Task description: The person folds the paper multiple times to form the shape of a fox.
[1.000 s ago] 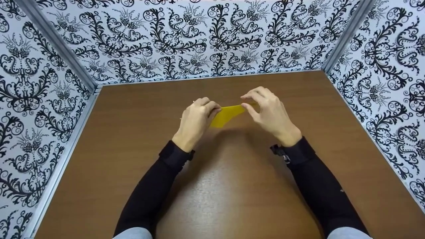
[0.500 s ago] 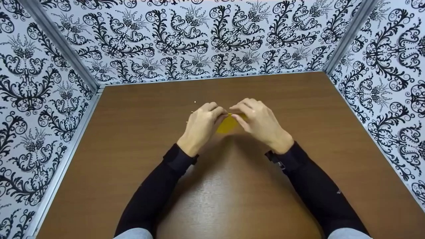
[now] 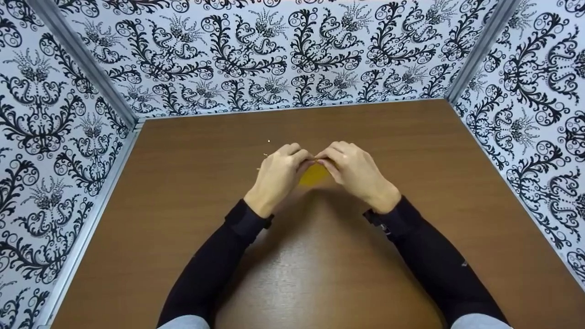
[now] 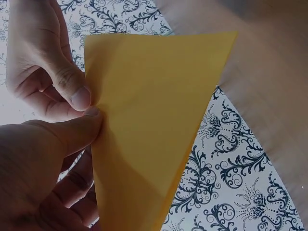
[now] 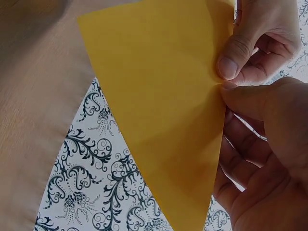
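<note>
Both hands meet over the middle of the table, fingertips nearly together. The left hand (image 3: 276, 171) pinches a yellow sheet (image 4: 144, 106) along one edge, thumb pressed flat to its face, the other fingers bent behind. Right beside it, the right hand (image 3: 358, 171) pinches the same edge the same way, the two thumbs all but touching at the tips. The sheet looks like paper, thin and smooth, broad at one end and narrowing toward the other. It hangs below the fingers; I can't tell whether its lower end touches the wooden table (image 3: 183, 205). Soft shadows fall across its surface, and the arms throw darker ones on the wood.

The person wears black sleeves (image 3: 201, 269), with dark bands (image 3: 247, 224) round the wrists and light grey cloth (image 3: 185, 321) nearer the body. A few tiny pale specks (image 3: 268, 140) show close to the left hand. Black-and-white scrollwork panels (image 3: 251, 55) stand round the table, joined at the corners by metal posts (image 3: 480, 50).
</note>
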{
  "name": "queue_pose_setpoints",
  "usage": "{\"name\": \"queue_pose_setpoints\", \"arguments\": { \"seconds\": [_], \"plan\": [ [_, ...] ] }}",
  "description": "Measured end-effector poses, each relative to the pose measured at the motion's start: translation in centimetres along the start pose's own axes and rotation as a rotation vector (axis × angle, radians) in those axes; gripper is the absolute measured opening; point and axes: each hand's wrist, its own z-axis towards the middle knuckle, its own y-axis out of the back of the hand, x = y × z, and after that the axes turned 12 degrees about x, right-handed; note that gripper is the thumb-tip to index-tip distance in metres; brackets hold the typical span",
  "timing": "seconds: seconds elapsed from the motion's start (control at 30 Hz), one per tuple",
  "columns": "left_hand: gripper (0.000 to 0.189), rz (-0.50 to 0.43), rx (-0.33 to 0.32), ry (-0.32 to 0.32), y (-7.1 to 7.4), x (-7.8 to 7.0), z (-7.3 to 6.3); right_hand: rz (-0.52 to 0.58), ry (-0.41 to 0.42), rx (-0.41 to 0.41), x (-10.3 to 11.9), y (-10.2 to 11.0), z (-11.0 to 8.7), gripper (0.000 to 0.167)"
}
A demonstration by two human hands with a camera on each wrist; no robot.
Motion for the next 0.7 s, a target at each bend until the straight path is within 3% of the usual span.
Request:
{"name": "queue_pose_setpoints", "arguments": {
  "seconds": [0.7],
  "plan": [
    [0.016,-0.071,0.012,-0.001,0.71,0.27,0.21,0.006,0.004,0.008,-0.23,0.13,0.01,0.013]
  ]
}}
